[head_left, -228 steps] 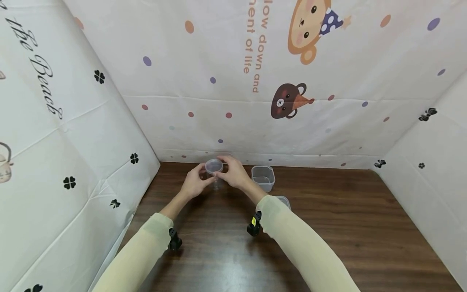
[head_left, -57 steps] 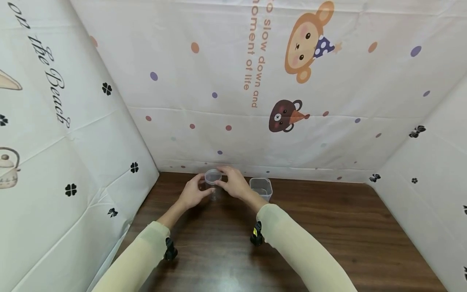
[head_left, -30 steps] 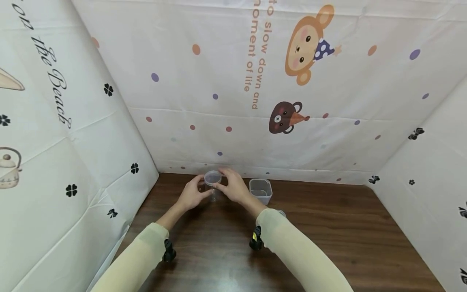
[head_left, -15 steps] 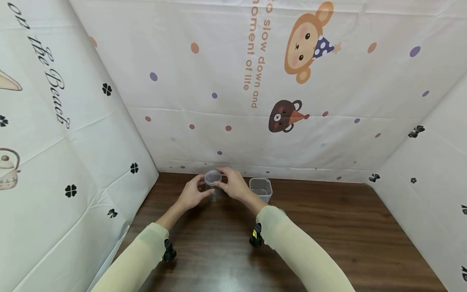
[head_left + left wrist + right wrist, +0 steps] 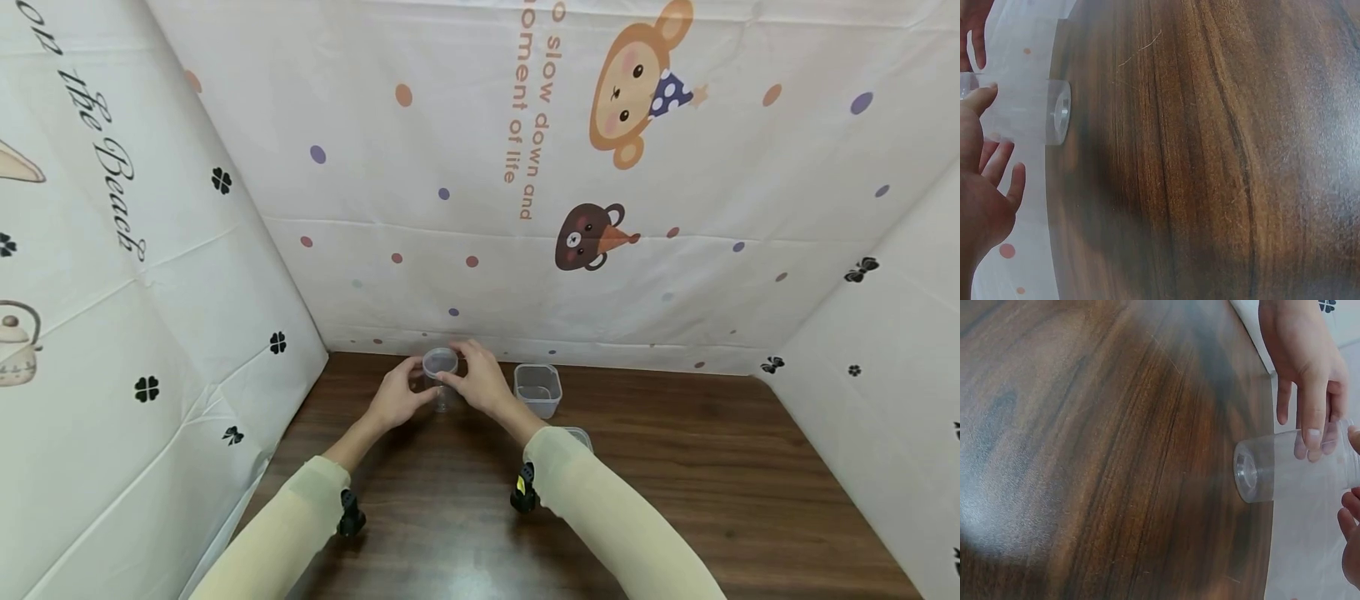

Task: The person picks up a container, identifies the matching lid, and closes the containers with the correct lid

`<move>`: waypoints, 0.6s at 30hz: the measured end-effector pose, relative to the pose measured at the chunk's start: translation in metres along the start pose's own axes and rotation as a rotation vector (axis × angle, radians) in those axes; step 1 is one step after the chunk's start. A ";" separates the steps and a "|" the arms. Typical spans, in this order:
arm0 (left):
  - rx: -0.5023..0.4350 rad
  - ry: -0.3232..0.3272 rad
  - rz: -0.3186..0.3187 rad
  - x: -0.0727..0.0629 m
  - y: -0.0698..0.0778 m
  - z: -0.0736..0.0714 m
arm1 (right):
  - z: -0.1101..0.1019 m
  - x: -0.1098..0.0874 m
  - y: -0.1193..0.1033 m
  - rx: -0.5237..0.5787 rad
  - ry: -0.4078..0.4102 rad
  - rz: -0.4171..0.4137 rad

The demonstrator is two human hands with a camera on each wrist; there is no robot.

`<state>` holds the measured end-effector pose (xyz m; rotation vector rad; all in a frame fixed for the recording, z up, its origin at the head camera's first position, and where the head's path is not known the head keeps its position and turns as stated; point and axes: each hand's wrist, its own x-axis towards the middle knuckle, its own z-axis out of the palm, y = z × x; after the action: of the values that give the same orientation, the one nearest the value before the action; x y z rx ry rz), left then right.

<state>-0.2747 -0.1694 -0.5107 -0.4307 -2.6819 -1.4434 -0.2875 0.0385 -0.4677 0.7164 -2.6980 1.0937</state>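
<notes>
A clear plastic jar (image 5: 1272, 465) stands upright at the back left of the table, its round translucent lid (image 5: 440, 361) on top. My left hand (image 5: 393, 398) grips the jar's body from the left, thumb in front and fingers behind; the right wrist view shows its fingertips on the clear wall. On the other side my right hand (image 5: 482, 379) holds the lid's rim between thumb and fingers. In the left wrist view the jar's base is close over the wooden surface. The jar looks see-through, with nothing visible inside.
A square clear plastic tub (image 5: 537, 392) stands on the brown wooden table (image 5: 675, 483) right of my right hand. Another clear container (image 5: 579, 435) is partly hidden behind my right sleeve. A white printed cloth (image 5: 420, 283) rises behind the table and along both sides.
Both hands stay around the jar and lid, with small shifts of the right fingers and forearm. More of the container behind the right sleeve shows than half a second ago. The head view shifts slightly.
</notes>
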 end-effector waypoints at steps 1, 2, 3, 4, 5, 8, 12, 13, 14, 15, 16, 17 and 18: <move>0.002 -0.002 0.002 0.000 0.000 0.000 | 0.000 -0.001 0.000 0.004 0.002 -0.003; 0.003 -0.006 0.002 0.000 0.000 0.000 | 0.000 -0.001 0.001 0.007 0.003 -0.009; 0.004 -0.010 0.002 0.000 0.000 -0.001 | 0.001 -0.001 0.002 0.010 0.002 -0.014; 0.007 -0.012 0.000 0.000 -0.001 -0.001 | 0.001 -0.001 0.003 0.017 0.002 -0.021; 0.008 -0.014 -0.002 0.000 -0.001 -0.001 | 0.001 -0.002 0.004 0.025 0.003 -0.026; 0.010 -0.016 -0.012 0.000 -0.001 -0.002 | 0.000 -0.001 0.008 0.051 -0.005 -0.030; 0.002 -0.010 -0.028 0.001 0.000 -0.003 | -0.002 0.001 0.011 0.087 -0.031 -0.009; 0.000 -0.010 -0.031 0.001 0.000 -0.003 | -0.003 0.001 0.011 0.092 -0.038 -0.002; -0.003 -0.010 -0.034 0.002 0.000 -0.003 | -0.003 0.001 0.011 0.096 -0.045 0.005; -0.004 -0.009 -0.033 0.002 0.000 -0.003 | -0.004 0.001 0.010 0.106 -0.049 0.013; -0.006 -0.009 -0.031 0.002 0.001 -0.003 | -0.004 0.001 0.010 0.113 -0.049 0.017; -0.009 -0.009 -0.029 0.001 0.001 -0.003 | -0.004 0.001 0.010 0.121 -0.048 0.022; -0.013 -0.009 -0.032 0.001 0.002 -0.003 | -0.004 0.001 0.009 0.128 -0.047 0.029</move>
<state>-0.2755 -0.1707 -0.5077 -0.3978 -2.6995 -1.4719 -0.2927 0.0469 -0.4703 0.7330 -2.7047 1.2815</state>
